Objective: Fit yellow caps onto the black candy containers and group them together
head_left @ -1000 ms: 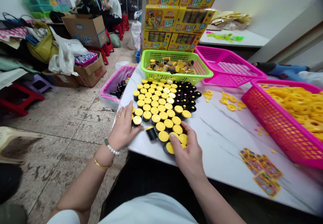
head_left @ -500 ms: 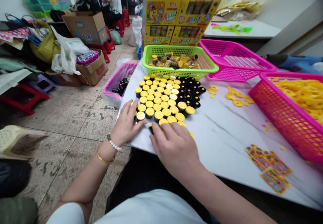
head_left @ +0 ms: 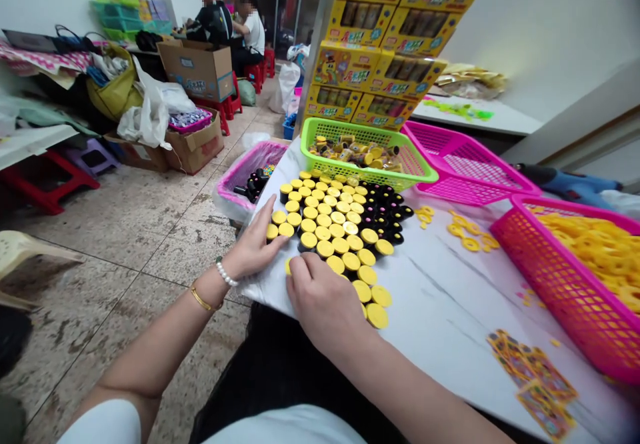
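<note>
Many small black cups with round yellow tops stand packed upright on the white marbled table. Along the left edge of this group lies my left hand, its fingers stretched out and its thumb against a few yellow-topped cups set slightly apart from the others. My right hand is closed at the near side of the group, fingers curled round a yellow-topped cup, mostly hidden by the fingers. More yellow-topped cups stand beyond its right side.
Black pieces with pink and yellow tips adjoin the cups. Behind them stands a green basket of small items; pink baskets are at right. Yellow rings and printed cards lie rightward. A lined pink bin stands left.
The view has tilted up and shifted. My right hand has moved left along the near edge and curled tighter, uncovering cups on its right. A few cups at my left hand now stand apart.
</note>
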Demonstrator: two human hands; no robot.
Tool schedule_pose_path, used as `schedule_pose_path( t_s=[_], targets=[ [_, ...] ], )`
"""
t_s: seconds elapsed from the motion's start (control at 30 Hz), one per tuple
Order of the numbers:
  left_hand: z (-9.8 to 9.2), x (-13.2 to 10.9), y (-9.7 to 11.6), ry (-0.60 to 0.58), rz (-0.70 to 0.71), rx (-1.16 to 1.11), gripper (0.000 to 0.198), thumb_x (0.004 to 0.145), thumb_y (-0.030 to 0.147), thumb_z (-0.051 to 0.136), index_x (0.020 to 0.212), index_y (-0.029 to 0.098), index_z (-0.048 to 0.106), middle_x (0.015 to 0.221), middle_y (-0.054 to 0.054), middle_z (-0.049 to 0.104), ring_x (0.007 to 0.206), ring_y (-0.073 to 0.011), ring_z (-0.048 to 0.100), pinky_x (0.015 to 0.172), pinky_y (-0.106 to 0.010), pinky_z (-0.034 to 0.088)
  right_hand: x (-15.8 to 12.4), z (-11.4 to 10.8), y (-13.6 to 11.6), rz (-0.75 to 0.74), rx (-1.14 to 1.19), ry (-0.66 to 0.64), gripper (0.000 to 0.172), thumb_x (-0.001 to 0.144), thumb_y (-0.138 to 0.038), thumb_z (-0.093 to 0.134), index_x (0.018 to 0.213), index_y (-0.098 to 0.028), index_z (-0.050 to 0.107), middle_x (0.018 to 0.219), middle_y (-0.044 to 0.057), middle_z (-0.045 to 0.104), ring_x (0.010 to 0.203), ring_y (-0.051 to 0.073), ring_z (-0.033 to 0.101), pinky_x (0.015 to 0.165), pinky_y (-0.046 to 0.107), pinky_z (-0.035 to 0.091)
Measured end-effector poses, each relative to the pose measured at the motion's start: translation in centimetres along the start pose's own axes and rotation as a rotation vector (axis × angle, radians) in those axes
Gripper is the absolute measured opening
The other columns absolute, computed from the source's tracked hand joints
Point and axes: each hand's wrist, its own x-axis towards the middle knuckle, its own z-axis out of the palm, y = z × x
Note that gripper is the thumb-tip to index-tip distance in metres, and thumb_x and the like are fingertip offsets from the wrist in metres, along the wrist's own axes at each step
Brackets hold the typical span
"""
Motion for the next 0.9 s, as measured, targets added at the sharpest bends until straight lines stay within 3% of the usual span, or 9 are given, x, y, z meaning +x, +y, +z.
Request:
schedule_pose_path(
  t_s=[0.2, 0.3, 0.4, 0.47, 0.6, 0.7, 0.8, 0.9],
  targets=[
    [0.4, 1.2, -0.2, -0.086, 0.023, 0.014, 0.076, 0.09, 0.031, 0.05, 0.155, 0.016, 0.012, 0.162, -0.016, 0.018, 0.15, -0.0273, 0.016, 0.124, -0.049, 0.013, 2.7, 0.7, -0.4, 0.186, 0.005, -0.162, 0.022, 0.097, -0.018, 0.043, 0.106, -0.014, 0.062, 0.087, 0.011, 0.068, 0.07, 0.02, 0.068, 0.051, 0.027, 0.036],
    [0.2, 1.1, -0.1, -0.089, -0.005, -0.002, 0.079, 0.091, 0.041, 0.051, 0.155, 0.015, 0.013, 0.163, -0.017, 0.014, 0.15, -0.0283, 0.015, 0.123, -0.049, 0.012, 3.2, 0.7, -0.4, 0.218, -0.002, -0.151, 0.027, 0.098, -0.021, 0.043, 0.119, -0.015, 0.059, 0.087, 0.011, 0.069, 0.071, 0.021, 0.07, 0.05, 0.026, 0.036],
    [-0.2, 1.6, -0.5, 0.004, -0.047, -0.069, 0.081, 0.089, 0.05, 0.056, 0.154, 0.017, 0.022, 0.163, -0.014, 0.018, 0.149, -0.0295, 0.019, 0.123, -0.048, 0.013, 2.7, 0.8, -0.4, 0.207, -0.009, -0.099, 0.021, 0.096, -0.023, 0.047, 0.109, -0.016, 0.063, 0.084, 0.01, 0.069, 0.073, 0.021, 0.07, 0.051, 0.026, 0.036],
    [-0.3, 2.9, -0.9, 0.069, -0.143, -0.17, 0.073, 0.089, 0.053, 0.055, 0.149, 0.018, 0.035, 0.16, -0.013, 0.029, 0.148, -0.0291, 0.024, 0.122, -0.047, 0.016, 2.3, 0.9, -0.5, 0.191, -0.016, -0.078, 0.015, 0.095, -0.022, 0.049, 0.094, -0.017, 0.064, 0.081, 0.009, 0.069, 0.071, 0.02, 0.069, 0.051, 0.026, 0.035],
    [0.1, 6.7, -1.4, 0.123, -0.244, -0.305, 0.053, 0.089, 0.051, 0.053, 0.129, 0.016, 0.062, 0.138, -0.011, 0.059, 0.134, -0.0277, 0.048, 0.113, -0.041, 0.036, 1.9, 1.5, -0.7, 0.167, -0.041, -0.002, 0.013, 0.093, -0.018, 0.051, 0.086, -0.018, 0.062, 0.077, 0.007, 0.068, 0.067, 0.02, 0.067, 0.05, 0.027, 0.033],
    [0.3, 8.5, -1.5, 0.14, -0.237, -0.245, 0.05, 0.086, 0.047, 0.054, 0.119, 0.012, 0.068, 0.119, -0.012, 0.07, 0.11, -0.0263, 0.064, 0.098, -0.04, 0.049, 1.7, 2.1, -0.6, 0.144, -0.061, 0.097, 0.012, 0.092, -0.018, 0.052, 0.084, -0.018, 0.06, 0.074, 0.007, 0.067, 0.065, 0.02, 0.065, 0.051, 0.028, 0.033],
    [-0.2, 8.8, -2.0, 0.162, -0.263, -0.137, 0.052, 0.081, 0.045, 0.058, 0.119, 0.01, 0.067, 0.107, -0.014, 0.073, 0.094, -0.0246, 0.067, 0.085, -0.038, 0.053, 1.5, 2.4, -0.4, 0.133, -0.073, 0.193, 0.012, 0.09, -0.02, 0.055, 0.079, -0.019, 0.059, 0.071, 0.005, 0.065, 0.064, 0.019, 0.063, 0.053, 0.029, 0.035],
    [-1.7, 8.3, -2.7, 0.082, -0.283, -0.026, 0.045, 0.073, 0.042, 0.066, 0.105, 0.011, 0.073, 0.095, -0.013, 0.074, 0.085, -0.024, 0.067, 0.078, -0.037, 0.054, 1.0, 1.7, -0.4, 0.149, -0.039, 0.242, 0.012, 0.088, -0.022, 0.059, 0.077, -0.019, 0.059, 0.07, 0.005, 0.064, 0.063, 0.019, 0.062, 0.053, 0.03, 0.035]
  ],
)
